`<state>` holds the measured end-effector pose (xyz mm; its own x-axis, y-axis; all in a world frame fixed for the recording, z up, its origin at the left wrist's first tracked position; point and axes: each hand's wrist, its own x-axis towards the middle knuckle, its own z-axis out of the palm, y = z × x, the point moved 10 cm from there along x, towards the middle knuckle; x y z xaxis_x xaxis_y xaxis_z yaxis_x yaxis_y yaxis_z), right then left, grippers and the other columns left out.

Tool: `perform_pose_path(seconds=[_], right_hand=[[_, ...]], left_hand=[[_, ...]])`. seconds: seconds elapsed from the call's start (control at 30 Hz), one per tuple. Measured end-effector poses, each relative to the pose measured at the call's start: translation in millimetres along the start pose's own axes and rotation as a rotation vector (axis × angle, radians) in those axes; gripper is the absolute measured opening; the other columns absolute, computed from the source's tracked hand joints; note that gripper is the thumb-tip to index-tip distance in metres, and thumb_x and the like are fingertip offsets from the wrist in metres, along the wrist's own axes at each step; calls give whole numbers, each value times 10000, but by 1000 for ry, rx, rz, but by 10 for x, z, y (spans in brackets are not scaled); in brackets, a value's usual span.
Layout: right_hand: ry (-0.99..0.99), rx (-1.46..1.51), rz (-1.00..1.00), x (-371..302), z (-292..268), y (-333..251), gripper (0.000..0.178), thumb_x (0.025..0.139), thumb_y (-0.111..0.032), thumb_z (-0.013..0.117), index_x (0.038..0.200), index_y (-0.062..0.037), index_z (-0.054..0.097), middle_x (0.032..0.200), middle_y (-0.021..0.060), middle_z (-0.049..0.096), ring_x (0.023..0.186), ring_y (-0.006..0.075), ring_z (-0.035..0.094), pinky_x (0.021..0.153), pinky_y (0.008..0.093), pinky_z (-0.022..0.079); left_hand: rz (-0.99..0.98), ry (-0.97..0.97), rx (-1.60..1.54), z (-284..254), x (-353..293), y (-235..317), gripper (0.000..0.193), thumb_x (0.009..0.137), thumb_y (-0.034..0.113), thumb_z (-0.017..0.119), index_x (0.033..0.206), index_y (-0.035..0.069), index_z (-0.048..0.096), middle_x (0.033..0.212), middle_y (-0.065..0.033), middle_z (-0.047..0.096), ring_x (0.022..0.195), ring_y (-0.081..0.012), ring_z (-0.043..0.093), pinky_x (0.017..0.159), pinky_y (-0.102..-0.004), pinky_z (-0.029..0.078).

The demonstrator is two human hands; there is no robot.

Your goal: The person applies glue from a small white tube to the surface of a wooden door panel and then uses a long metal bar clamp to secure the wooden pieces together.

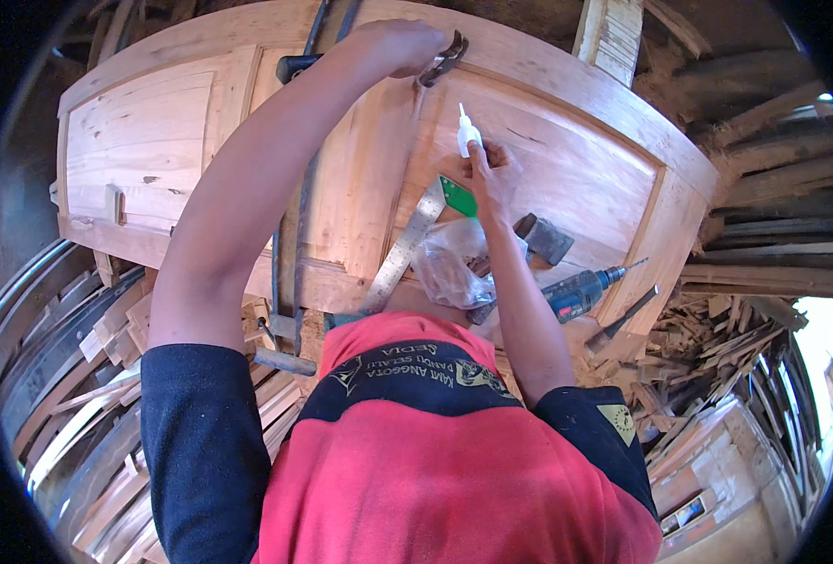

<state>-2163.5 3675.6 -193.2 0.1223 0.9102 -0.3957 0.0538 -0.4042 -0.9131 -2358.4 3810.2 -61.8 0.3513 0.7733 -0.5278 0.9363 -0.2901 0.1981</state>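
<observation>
A wooden panel door (pixel 360 179) lies across the work area in front of me. Near its far edge, my left hand (pixel 405 47) is closed around a claw hammer (pixel 444 60); the handle is mostly hidden, and the head is close to the wood. My right hand (pixel 497 179) grips a small white squeeze bottle (pixel 467 133) over a door panel, its thin nozzle pointing up and away from me. Below that hand lie a metal square (pixel 412 235) with a green stock and a clear plastic bag (pixel 449 263) with brownish contents.
A long bar clamp (pixel 289 207) crosses the door left of centre. To the right lie a dark block (pixel 545 240), a blue power drill (pixel 578 293) with a bit fitted and a chisel-like tool (pixel 621 320). Stacked timber (pixel 783 226) and wood scraps (pixel 708 352) surround the door.
</observation>
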Motion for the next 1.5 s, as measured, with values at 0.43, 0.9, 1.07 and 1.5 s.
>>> perform_pose_path(seconds=[0.43, 0.9, 1.07, 1.5], right_hand=[[-14, 33, -14, -25, 20, -3, 237, 938, -151, 696, 1080, 39, 673, 829, 81, 699, 633, 107, 646, 545, 227, 522], [-2, 0, -22, -16, 5, 24, 238, 933, -142, 703, 1082, 41, 672, 812, 81, 698, 621, 105, 644, 549, 221, 525], [-33, 37, -18, -37, 45, 31, 232, 930, -127, 703, 1074, 51, 667, 824, 89, 699, 631, 104, 646, 558, 223, 535], [-127, -44, -103, -130, 296, -61, 251, 892, -156, 706, 1015, 63, 706, 751, 81, 703, 639, 117, 659, 579, 274, 523]], left_hand=[[-14, 37, -26, 154, -234, 30, 222, 903, 117, 542, 1032, -34, 641, 1060, -270, 679, 987, -419, 680, 810, -501, 550], [-55, 12, 2, 365, -108, -147, 318, 970, 251, 508, 1119, -12, 607, 1104, -248, 671, 1031, -416, 659, 874, -495, 533], [-94, -141, 40, 415, -172, -46, 311, 973, 233, 483, 1185, 30, 585, 1158, -237, 654, 1067, -413, 647, 891, -498, 532], [1, 73, 24, 258, -227, 75, 256, 935, 145, 498, 1134, 66, 638, 1127, -207, 678, 1031, -389, 670, 848, -496, 549]])
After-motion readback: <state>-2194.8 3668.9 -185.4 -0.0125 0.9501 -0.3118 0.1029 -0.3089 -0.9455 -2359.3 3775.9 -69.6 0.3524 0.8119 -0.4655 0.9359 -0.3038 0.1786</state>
